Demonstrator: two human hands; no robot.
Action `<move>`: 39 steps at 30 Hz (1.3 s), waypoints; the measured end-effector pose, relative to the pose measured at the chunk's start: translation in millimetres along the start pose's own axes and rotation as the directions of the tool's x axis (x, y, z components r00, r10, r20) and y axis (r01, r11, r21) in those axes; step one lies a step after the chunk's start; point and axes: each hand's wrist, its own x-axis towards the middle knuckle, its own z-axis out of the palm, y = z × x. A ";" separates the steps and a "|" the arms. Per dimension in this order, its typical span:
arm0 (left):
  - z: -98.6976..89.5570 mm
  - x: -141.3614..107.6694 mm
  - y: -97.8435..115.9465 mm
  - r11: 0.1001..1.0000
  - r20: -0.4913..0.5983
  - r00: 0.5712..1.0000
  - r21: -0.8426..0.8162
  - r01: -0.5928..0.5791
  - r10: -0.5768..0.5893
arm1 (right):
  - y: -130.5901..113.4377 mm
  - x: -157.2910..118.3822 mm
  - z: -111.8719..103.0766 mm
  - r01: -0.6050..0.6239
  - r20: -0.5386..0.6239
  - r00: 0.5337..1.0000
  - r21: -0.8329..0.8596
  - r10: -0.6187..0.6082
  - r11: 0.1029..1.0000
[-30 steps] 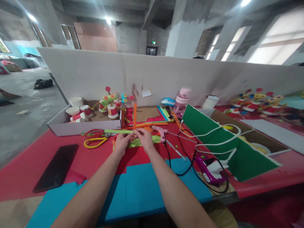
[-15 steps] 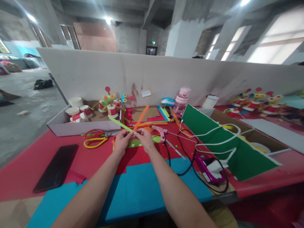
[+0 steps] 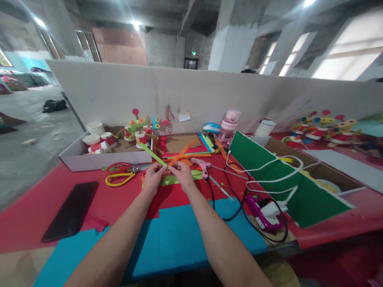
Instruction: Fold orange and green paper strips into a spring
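Note:
My left hand [image 3: 153, 177] and my right hand [image 3: 182, 175] meet over the middle of the table, fingertips pinched together. Between them is the joint of two paper strips, one green [image 3: 154, 155] slanting up to the left and one orange [image 3: 183, 152] slanting up to the right. The fingers hide the exact overlap. Just right of my right hand lies a pink glue gun [image 3: 204, 167]. Scissors with yellow handles [image 3: 116, 183] lie left of my left hand, beside a red-handled tool [image 3: 115, 165]. Green paper pieces [image 3: 170, 180] lie beneath the hands.
A white box [image 3: 104, 160] with paper cups stands at the back left, near a small green paper figure [image 3: 136, 126]. A phone [image 3: 72, 209] lies on the left. Right are a green-sided box [image 3: 269, 175], a purple power strip [image 3: 265, 217] and loose cables. Blue sheets [image 3: 182, 235] cover the front.
The orange strip's far end has swung right and lower. The green strip's free end has shifted slightly right and up. Both hands stay in nearly the same place, still pinching.

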 end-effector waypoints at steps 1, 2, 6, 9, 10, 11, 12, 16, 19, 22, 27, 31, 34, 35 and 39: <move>0.0 -0.2 0.2 1.000 -0.009 1.000 0.006 -0.006 0.006 | 0.8 -0.2 0.6 -0.006 0.000 1.000 0.004 0.006 1.000; -0.1 -0.3 0.3 1.000 -0.016 1.000 0.014 -0.013 0.013 | 1.5 -0.4 1.2 -0.014 -0.002 1.000 0.012 0.014 1.000; -0.4 -0.3 0.7 1.000 -0.043 0.999 0.010 -0.022 0.023 | 2.8 -1.0 2.8 -0.054 -0.019 0.998 0.064 0.055 0.996; -0.6 -0.2 0.7 1.000 -0.062 0.998 -0.018 -0.014 0.013 | 2.3 -1.2 2.9 -0.075 -0.012 0.997 0.101 0.077 0.992; -0.7 -0.1 0.6 1.000 -0.067 0.998 -0.023 -0.008 0.006 | 2.1 -1.2 2.8 -0.081 -0.007 0.997 0.110 0.082 0.991; -0.8 -0.1 0.6 1.000 -0.071 0.997 -0.028 -0.001 -0.001 | 1.8 -1.3 2.6 -0.086 -0.002 0.996 0.116 0.087 0.989; -0.9 -0.2 0.7 1.000 -0.073 0.997 -0.031 0.004 -0.006 | 1.4 -1.3 2.3 -0.090 0.001 0.996 0.120 0.091 0.989; -0.9 -1.1 1.3 1.000 -0.063 0.998 -0.012 -0.017 0.016 | -1.1 -1.7 0.6 -0.115 0.024 0.993 0.091 0.114 0.989; -1.2 -1.3 0.9 0.998 -0.048 0.997 0.025 -0.052 0.053 | -4.0 -2.8 -0.5 -0.111 0.047 0.993 0.035 0.109 0.993; -2.0 0.3 -0.4 1.000 -0.055 0.998 0.000 -0.025 0.025 | -6.4 -4.0 -0.5 -0.084 0.041 0.996 -0.010 0.084 0.996; -2.1 2.5 0.3 0.983 -0.061 0.992 -0.157 0.097 -0.108 | -6.2 -2.9 0.5 -0.065 -0.021 0.998 0.000 0.065 0.998; -1.0 0.6 1.4 0.999 -0.029 0.999 -0.028 0.042 -0.043 | -2.9 -1.4 0.4 -0.065 -0.015 0.998 0.013 0.065 0.998; -1.5 -0.5 0.6 0.995 -0.065 0.996 0.079 -0.053 0.058 | -0.4 -1.3 0.3 -0.070 0.014 0.997 -0.007 0.070 0.998; -1.7 -0.6 0.3 0.993 -0.078 0.994 0.091 -0.071 0.078 | 0.1 -1.4 0.1 -0.071 0.021 0.997 -0.012 0.071 0.997; -1.9 0.6 0.2 1.000 -0.066 0.998 0.003 -0.017 0.017 | 0.2 -0.7 -1.3 -0.057 0.021 0.998 -0.018 0.057 0.998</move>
